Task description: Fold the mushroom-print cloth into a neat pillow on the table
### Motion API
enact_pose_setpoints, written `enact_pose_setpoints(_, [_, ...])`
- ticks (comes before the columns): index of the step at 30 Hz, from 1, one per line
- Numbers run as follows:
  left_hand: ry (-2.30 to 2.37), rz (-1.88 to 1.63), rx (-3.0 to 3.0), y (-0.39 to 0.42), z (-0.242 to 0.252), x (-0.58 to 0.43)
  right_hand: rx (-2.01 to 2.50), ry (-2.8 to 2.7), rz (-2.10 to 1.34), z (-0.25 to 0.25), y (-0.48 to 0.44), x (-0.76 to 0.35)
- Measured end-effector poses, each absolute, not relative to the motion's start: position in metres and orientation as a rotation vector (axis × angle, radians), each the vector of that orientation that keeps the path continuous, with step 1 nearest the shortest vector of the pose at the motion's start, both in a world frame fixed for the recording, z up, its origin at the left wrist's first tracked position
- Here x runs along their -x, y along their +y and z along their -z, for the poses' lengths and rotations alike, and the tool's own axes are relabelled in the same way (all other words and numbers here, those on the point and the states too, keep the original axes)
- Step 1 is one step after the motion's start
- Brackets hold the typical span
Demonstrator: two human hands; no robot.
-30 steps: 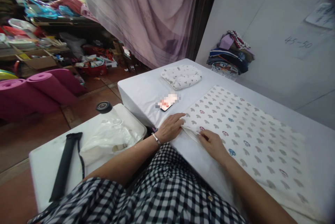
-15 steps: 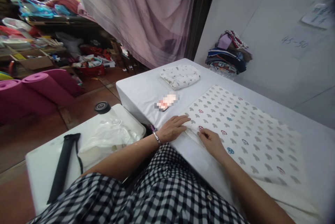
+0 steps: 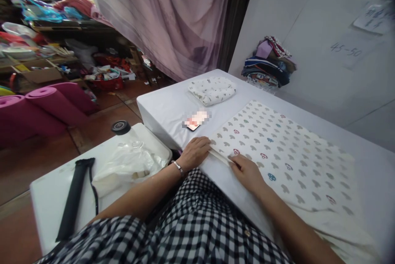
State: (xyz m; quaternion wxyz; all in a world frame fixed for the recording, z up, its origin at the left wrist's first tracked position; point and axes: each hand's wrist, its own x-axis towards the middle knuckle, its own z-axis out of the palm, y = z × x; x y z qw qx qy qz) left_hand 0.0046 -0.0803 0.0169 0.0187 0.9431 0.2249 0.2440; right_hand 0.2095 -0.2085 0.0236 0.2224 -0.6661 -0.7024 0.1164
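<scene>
Printed cloth (image 3: 296, 161) lies spread R of the phone (image 3: 194, 124). My L hand (image 3: 194, 153) pinches its corner nearest the phone; R hand (image 3: 247, 172) grips the same edge, farther off. Prob. light, soft, floppy, not slippery; best held by edge, w/ both hands.

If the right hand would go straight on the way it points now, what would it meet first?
Most likely the bare left hand, at the corner of the white fabric with grey heart-like prints; the bare right hand points roughly toward it. Depth is hard to judge here.
</scene>
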Motion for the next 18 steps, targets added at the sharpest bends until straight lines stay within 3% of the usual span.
enact_pose_setpoints(18, [0.946, -0.858, -2.805, -0.072, -0.009, -0.018, 1.991, -2.153, 0.144, -0.017, -0.256, -0.214])
